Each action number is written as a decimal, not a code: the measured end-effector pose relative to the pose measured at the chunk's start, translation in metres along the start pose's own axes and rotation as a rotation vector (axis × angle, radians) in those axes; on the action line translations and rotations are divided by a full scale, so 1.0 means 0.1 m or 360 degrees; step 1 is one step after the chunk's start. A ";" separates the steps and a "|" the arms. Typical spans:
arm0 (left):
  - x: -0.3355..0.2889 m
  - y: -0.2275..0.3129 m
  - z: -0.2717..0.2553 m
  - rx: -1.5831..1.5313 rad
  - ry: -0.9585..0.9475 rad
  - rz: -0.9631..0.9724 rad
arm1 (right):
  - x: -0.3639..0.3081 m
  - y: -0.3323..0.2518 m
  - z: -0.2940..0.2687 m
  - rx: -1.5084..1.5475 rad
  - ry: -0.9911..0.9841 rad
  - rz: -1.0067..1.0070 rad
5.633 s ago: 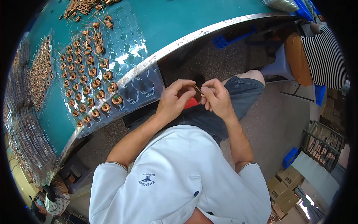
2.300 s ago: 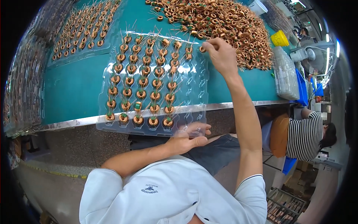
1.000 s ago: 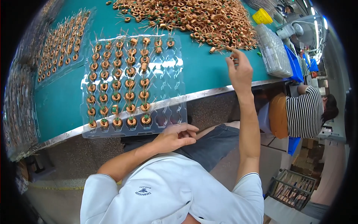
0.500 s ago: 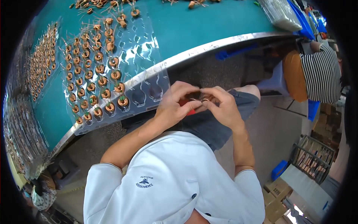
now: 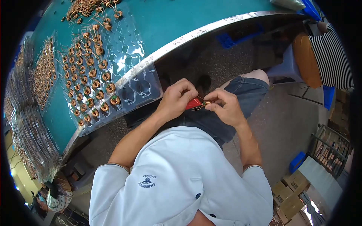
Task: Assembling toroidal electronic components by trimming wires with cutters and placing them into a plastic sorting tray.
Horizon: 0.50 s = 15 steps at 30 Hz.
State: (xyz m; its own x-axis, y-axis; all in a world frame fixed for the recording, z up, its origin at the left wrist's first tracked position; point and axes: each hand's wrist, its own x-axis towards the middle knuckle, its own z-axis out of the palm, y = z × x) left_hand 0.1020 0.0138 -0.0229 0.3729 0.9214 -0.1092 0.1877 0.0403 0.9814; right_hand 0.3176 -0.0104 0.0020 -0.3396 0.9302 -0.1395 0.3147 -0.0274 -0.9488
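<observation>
In front of my lap, my right hand (image 5: 226, 108) pinches a small copper-wound toroidal coil (image 5: 206, 103) between thumb and fingertips. Thin wire leads stick out from the coil toward the left. My left hand (image 5: 178, 96) is closed just beside it, thumb and forefinger pinched at a wire lead of the coil. Under the left fingers shows a red piece (image 5: 193, 104); its kind is hard to make out. To the left, a clear plastic tray (image 5: 131, 98) holds rows of similar coils, with hollow pockets at its right side. It overhangs the table edge.
The green table (image 5: 169, 19) has a curved pale edge (image 5: 196, 34). Loose coils (image 5: 85, 8) lie heaped at its far side. Stacked trays (image 5: 32, 132) stand at far left. A person in a striped top (image 5: 332, 62) sits at right, near cardboard boxes (image 5: 290, 190).
My hands have drawn slightly apart, and the coil with its leads now shows between them. The view has shifted, so the table and tray appear farther left and higher.
</observation>
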 end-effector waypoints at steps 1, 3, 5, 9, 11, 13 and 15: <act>0.01 -0.02 0.00 0.0001 -0.0007 -0.0003 | -0.02 0.02 -0.01 0.0004 0.0005 0.0005; 0.04 -0.04 -0.02 -0.0691 -0.0276 -0.0354 | -0.05 0.07 -0.02 0.0212 0.0006 0.0143; 0.04 0.02 -0.03 -0.0726 -0.0241 -0.0372 | -0.07 0.10 -0.02 0.0257 0.0051 0.0144; -0.07 0.08 0.04 -0.0468 -0.0230 -0.0383 | -0.08 0.20 0.01 0.0527 0.0207 0.0206; -0.12 0.02 0.05 -0.0293 -0.0418 -0.0387 | -0.08 0.19 0.03 0.0506 0.0190 0.0209; -0.13 0.08 0.04 -0.0057 -0.0375 -0.0299 | -0.09 0.18 0.05 0.0479 0.0170 0.0213; -0.10 0.04 0.00 0.0335 -0.0107 0.0105 | -0.12 0.18 0.04 0.0477 0.0076 0.0157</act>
State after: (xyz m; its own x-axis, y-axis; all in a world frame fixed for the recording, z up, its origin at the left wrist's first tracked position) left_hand 0.0988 0.0046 -0.0182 0.4491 0.8912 -0.0632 0.3439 -0.1071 0.9329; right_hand 0.3234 -0.0237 -0.0143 -0.2761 0.9337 -0.2281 0.0664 -0.2182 -0.9736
